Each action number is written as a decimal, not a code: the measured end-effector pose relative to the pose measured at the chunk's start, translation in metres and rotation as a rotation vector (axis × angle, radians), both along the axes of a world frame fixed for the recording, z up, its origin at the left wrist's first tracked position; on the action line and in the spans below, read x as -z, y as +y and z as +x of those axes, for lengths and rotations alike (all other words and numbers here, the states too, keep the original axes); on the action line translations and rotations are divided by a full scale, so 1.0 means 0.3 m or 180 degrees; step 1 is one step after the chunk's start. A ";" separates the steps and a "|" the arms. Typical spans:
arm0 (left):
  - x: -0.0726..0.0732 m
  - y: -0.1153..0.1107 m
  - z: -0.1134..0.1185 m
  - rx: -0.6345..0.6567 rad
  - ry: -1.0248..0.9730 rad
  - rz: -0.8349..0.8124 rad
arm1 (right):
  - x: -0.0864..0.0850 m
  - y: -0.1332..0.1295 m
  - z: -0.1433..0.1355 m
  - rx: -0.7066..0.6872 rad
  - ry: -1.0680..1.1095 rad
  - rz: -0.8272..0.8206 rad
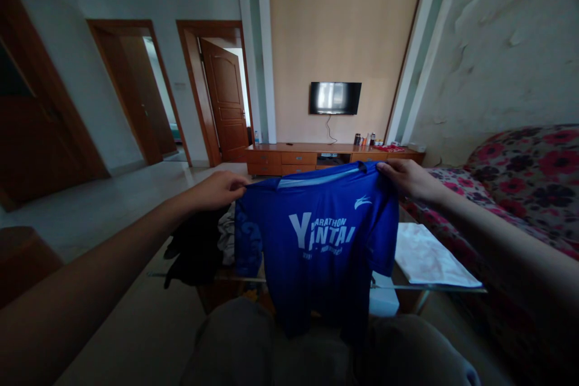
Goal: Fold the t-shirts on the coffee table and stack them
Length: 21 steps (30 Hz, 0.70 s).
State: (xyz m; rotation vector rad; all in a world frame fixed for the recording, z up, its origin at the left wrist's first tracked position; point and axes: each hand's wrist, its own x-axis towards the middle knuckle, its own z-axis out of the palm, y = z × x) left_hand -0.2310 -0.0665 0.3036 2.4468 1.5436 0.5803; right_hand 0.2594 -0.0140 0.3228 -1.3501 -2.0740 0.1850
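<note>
A blue T-shirt [321,205] with white lettering hangs stretched out in front of me, its printed side toward me. My left hand [224,188] pinches it at one shoulder, and my right hand [402,176] grips the other shoulder. The neckline runs between the two hands, and the lower part drops past the near edge of a glass table [441,287]. To the right on the glass lies a flat, folded white garment [434,253]. Left of the shirt is a heap of dark clothes [194,247] with a greyish cloth [227,235] beside it.
My knees [230,344] are close below the shirt. A white box [383,297] shows under the glass. On the right stands a flower-patterned sofa [529,181]. A wooden cabinet [298,158] and a wall-mounted television [335,98] are at the far wall, with doorways to the left.
</note>
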 end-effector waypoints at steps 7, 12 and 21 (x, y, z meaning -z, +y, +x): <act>0.022 -0.003 0.029 -0.0245 -0.0573 -0.0055 | -0.013 -0.071 -0.062 -0.0283 0.1059 -0.0932; 0.035 -0.042 0.060 -0.0497 -0.1584 -0.0543 | -0.038 -0.111 -0.035 -0.1121 0.1030 -0.1954; -0.003 -0.020 -0.029 -0.0337 -0.0118 0.0285 | 0.002 -0.019 0.094 -0.0729 -0.0725 -0.1121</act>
